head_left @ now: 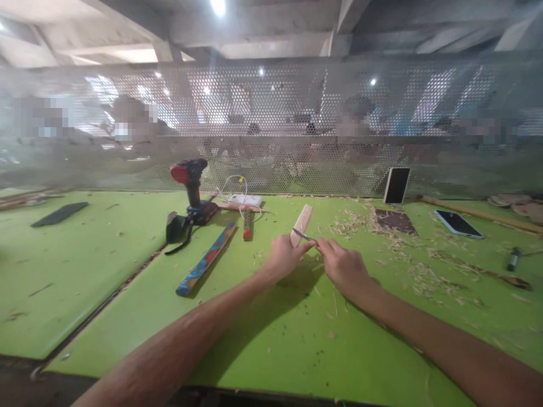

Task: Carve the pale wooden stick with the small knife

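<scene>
My left hand [283, 257] is closed around the lower end of a pale, flat wood piece [304, 216] that points away from me above the green table. In my right hand [343, 264] is a carving knife [301, 234], its handle mostly hidden by the fingers. The short blade lies across the wood, just over my left hand. My left thumb reaches toward the knife near its handle. Pale wood shavings [350, 222] lie on the table beyond my right hand.
Left of my hands lie a colourful painted strip [207, 261], a smaller painted piece [246, 225] and a cordless drill [193, 189]. A white power bank [245, 200] with a cable sits behind. Phones [459, 224], sandpaper [395, 221] and a marker [513, 259] are rightward. A perforated screen [280, 164] bounds the back.
</scene>
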Available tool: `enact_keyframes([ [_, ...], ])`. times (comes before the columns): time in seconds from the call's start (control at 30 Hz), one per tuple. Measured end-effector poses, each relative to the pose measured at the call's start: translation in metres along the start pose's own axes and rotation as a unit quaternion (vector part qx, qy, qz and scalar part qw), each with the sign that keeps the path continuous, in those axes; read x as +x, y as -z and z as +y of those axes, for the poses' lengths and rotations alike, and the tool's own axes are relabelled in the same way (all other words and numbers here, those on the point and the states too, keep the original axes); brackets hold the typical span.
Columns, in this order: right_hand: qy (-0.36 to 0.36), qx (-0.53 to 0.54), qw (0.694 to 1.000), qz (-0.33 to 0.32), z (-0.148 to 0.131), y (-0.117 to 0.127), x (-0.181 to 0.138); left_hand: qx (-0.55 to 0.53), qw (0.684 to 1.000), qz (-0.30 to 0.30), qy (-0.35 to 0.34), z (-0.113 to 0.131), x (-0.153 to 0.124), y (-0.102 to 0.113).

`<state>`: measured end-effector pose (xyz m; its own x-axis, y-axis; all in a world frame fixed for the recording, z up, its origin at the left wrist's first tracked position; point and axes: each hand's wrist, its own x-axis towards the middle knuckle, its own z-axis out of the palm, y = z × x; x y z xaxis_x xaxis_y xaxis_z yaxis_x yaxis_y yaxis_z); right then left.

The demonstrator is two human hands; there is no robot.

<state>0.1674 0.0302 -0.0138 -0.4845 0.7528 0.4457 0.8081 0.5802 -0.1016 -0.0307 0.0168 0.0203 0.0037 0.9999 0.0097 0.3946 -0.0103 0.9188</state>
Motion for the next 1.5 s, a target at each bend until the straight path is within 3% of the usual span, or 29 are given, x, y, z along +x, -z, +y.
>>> enact_keyframes([
  [0.37, 0.007, -0.036, 0.996, 0.086, -0.011, 0.000, 0.005, 0.015, 0.997, 0.070, 0.005, 0.000, 0.007, 0.001],
  [0.67, -0.009, 0.101, 0.988, 0.119, -0.014, -0.001, 0.009, -0.015, 0.997, 0.071, -0.007, -0.005, 0.010, -0.002],
  [1.03, -0.028, 0.154, 0.974, 0.165, -0.007, -0.018, 0.012, 0.000, 0.997, 0.083, -0.001, -0.004, 0.020, -0.006],
  [1.27, 0.033, 0.092, 0.977, 0.189, 0.003, -0.012, 0.016, -0.062, 0.997, 0.028, -0.021, -0.006, 0.018, -0.014],
  [1.5, 0.085, -0.003, 0.983, 0.164, 0.016, -0.003, 0.017, -0.107, 0.993, -0.031, -0.026, -0.010, 0.009, -0.010],
])
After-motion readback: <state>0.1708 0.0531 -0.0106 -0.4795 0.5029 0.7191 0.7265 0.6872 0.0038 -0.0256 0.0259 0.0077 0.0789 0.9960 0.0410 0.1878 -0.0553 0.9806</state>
